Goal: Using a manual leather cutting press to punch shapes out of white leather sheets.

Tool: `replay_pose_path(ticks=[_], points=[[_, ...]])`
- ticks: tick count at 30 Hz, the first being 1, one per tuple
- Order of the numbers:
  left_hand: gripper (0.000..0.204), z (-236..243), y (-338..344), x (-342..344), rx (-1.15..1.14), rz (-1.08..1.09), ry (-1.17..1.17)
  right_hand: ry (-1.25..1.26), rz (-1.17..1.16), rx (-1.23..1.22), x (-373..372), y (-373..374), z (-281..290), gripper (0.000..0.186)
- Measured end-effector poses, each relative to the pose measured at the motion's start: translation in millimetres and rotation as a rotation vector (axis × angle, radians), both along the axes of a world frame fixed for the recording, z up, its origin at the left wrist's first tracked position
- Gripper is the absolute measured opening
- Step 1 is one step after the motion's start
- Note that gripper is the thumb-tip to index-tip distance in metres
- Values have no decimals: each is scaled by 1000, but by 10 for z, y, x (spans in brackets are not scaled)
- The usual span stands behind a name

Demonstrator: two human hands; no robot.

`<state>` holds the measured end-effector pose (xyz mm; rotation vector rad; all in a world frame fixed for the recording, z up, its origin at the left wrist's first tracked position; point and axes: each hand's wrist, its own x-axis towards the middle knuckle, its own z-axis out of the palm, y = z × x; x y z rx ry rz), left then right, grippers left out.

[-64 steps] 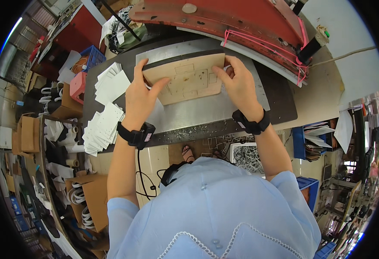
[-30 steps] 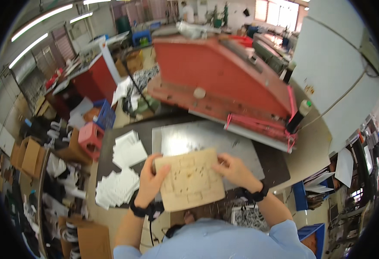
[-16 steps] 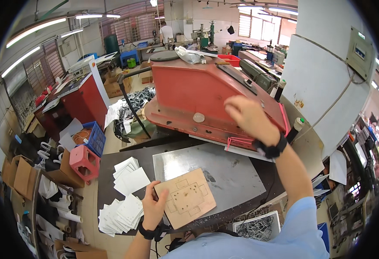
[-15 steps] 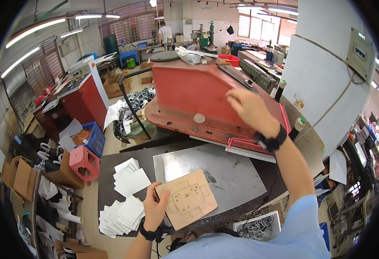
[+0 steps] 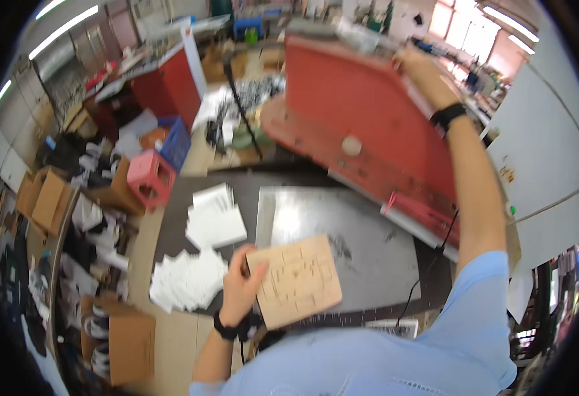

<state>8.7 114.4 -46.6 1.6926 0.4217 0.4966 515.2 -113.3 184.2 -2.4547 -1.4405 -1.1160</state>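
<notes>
My left hand (image 5: 240,290) grips the left edge of a square, tan wooden board (image 5: 306,284), thumb on top. Thin slots and rectangular outlines mark the board's face, which is tilted toward me above the table's near edge. At the far right my right arm reaches up to the top edge of a large red machine head (image 5: 369,99). There the fingers of my right hand (image 5: 421,72) are bent in; blur hides what lies in them. Two piles of white square sheets, an upper pile (image 5: 217,221) and a fanned lower pile (image 5: 187,280), lie left of the board.
A grey metal plate (image 5: 375,264) lies on the dark table (image 5: 177,211) under the machine head. Pink cord (image 5: 421,208) hangs along the machine's lower edge, beside a black cable (image 5: 428,267). A pink stool (image 5: 149,177), blue crate (image 5: 178,142) and cardboard boxes stand left.
The view has turned and blurred. My right hand has gone from above the machine's sloping side to its top edge, arm stretched farther. My left hand still holds the board.
</notes>
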Motion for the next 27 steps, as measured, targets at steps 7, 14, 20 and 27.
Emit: replay_pose_path(ticks=[7,14,20,27], points=[[38,14,-45,-54,-29,35,75,198,-322,-90,-634,-148,328,15],[40,43,-99,-74,-62,40,79,602,184,383,-2105,-429,-140,20],[40,26,-127,-111,-73,27,42,1041,310,12,-3862,-501,-1391,15],[40,95,-152,-119,-33,10,41,1094,165,277,-4008,-187,-2166,19]])
